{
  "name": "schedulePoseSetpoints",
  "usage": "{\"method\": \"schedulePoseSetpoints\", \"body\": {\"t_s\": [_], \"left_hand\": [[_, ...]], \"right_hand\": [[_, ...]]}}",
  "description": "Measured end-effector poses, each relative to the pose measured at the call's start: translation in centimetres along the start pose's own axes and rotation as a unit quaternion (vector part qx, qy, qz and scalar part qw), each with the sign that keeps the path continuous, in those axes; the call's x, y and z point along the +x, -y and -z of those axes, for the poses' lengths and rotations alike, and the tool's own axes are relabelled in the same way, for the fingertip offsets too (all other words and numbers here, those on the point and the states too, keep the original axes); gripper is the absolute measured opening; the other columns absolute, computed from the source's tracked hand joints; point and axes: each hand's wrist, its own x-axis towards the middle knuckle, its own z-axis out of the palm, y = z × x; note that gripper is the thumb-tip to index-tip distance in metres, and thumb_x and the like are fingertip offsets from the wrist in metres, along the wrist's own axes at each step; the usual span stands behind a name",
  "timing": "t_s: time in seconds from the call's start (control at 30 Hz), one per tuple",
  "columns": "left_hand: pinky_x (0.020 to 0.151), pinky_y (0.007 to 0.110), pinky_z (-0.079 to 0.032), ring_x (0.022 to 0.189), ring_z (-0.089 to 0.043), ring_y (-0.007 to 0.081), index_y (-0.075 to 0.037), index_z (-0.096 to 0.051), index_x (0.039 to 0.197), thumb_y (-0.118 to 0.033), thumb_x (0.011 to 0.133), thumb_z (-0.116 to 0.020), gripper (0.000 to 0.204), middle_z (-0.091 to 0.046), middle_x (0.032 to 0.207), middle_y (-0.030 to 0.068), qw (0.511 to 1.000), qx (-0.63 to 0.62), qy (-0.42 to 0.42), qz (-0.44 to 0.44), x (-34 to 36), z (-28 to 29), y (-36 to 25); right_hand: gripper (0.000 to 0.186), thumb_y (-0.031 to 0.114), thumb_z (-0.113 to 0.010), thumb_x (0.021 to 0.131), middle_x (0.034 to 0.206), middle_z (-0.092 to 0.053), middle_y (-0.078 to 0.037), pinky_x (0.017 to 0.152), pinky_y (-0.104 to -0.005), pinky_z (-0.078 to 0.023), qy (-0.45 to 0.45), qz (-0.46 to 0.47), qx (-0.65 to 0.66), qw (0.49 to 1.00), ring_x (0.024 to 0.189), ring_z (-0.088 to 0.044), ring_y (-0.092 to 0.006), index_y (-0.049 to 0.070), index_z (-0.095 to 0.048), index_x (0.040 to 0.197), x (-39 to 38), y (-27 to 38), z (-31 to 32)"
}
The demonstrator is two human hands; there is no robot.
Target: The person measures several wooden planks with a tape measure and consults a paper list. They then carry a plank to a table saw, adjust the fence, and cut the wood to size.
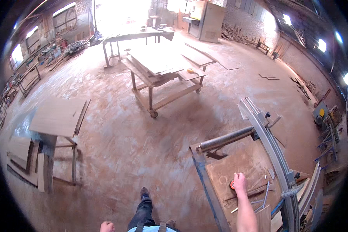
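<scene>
My right hand [239, 181] reaches onto the brown top of a saw table [239, 162] and closes over a small round orange and black object [232, 184], which looks like a tape measure. Thin metal rods and wood strips [259, 195] lie just right of that hand. My left hand [107, 227] hangs at the bottom edge by my leg, fingers curled, with nothing seen in it. A steel roller [226, 140] and a long metal fence rail [268, 143] run along the saw table's far side.
A wheeled wooden cart [164, 83] stacked with boards stands mid-floor, a yellow tape measure [190, 70] on it. A small stand with a panel [60, 116] is at left, board offcuts [25, 158] beside it. A long workbench [137, 36] and a cabinet [210, 21] stand at the back.
</scene>
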Motion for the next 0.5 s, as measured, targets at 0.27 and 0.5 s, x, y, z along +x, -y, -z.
{"method": "schedulePoseSetpoints", "body": {"t_s": [0.27, 0.5], "left_hand": [[0.055, 0.034, -0.052, 0.067, -0.064, 0.0220, 0.002, -0.060, 0.113, -0.022, 0.090, -0.058, 0.034, -0.063, 0.085, 0.0115, 0.996, 0.006, 0.013, 0.086, 5.2, 0.5, -13.6], [0.072, 0.035, -0.052, 0.089, -0.064, 0.0235, 0.002, -0.059, 0.118, -0.024, 0.091, -0.058, 0.038, -0.066, 0.101, 0.0145, 0.935, 0.225, -0.020, -0.275, 16.1, -0.7, -35.7]], "right_hand": [[0.030, 0.029, -0.067, 0.084, 0.101, -0.062, -0.020, 0.091, -0.0450, -0.044, -0.061, -0.031, -0.211, 0.975, 0.105, -0.055, -0.0339, 0.001, -0.065, 0.095, -1.1, 3.9, 2.9], [0.040, 0.025, -0.067, 0.082, 0.102, -0.065, -0.020, 0.083, -0.0412, -0.050, -0.105, -0.017, 0.011, 0.994, 0.095, -0.063, -0.0335, 0.000, -0.062, 0.113, 13.1, 17.8, 0.4]]}}
